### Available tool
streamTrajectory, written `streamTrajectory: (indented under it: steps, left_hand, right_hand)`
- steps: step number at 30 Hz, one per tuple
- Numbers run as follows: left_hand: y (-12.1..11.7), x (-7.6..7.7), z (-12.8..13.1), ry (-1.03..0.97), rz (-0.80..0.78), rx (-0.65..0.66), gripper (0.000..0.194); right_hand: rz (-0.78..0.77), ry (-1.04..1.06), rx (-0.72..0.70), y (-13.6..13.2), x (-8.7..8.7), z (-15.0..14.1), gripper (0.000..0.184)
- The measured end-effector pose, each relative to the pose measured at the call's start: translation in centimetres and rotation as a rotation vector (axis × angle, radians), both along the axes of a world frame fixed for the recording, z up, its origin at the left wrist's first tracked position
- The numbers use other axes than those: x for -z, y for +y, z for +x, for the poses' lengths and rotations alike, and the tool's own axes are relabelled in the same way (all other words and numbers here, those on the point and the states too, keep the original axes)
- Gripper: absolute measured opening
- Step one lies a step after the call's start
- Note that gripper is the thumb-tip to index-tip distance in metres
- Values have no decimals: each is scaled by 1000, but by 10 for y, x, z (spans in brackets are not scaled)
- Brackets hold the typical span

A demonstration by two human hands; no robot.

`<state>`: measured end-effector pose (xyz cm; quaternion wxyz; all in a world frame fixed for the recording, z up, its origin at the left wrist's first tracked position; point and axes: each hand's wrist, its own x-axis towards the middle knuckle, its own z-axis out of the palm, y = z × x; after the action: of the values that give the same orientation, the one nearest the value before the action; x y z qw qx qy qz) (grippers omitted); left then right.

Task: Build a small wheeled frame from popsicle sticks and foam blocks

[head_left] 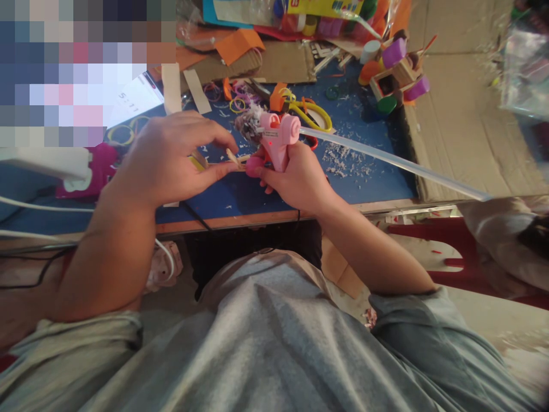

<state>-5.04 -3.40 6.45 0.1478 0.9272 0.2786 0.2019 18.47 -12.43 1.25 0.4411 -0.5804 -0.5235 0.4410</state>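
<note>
My right hand [295, 180] is closed around a pink glue gun [277, 137], finger on its trigger. A long clear glue stick [394, 163] juts out of the gun's back toward the right. The gun's nozzle, caked with grey residue, points left at a small assembly of wooden sticks [234, 160]. My left hand [171, 157] pinches those sticks between thumb and fingers, holding them on the blue tabletop [373, 177]. Both hands nearly touch at the sticks.
Yellow-handled scissors [311, 114], rubber bands [235, 103] and wood shavings [343, 160] lie behind the hands. A wooden toy with purple wheels [397, 74] stands at the back right. Cardboard and orange paper [238, 46] pile at the back. A phone [132, 100] and white cables [38, 206] sit left.
</note>
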Motion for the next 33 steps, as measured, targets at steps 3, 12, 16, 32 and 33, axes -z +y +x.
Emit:
streamTrajectory:
  steps: [3,12,16,32,33]
  left_hand:
    - [1,1,1,-13,25,11,27]
    - [3,14,-3,-30,203,69,30]
    - [3,17,-4,-24,191,62,32]
    - [4,16,-8,54,56,13,44]
    - [4,17,-8,45,55,17,45]
  right_hand:
    - [4,-10,2,0,1,0,19]
    - [50,6,9,2,5,-1,18]
    - [54,18,-6,2,6,-1,19]
    - [46,24,-14,4,11,-1,23]
    - [52,22,-12,4,11,-1,23]
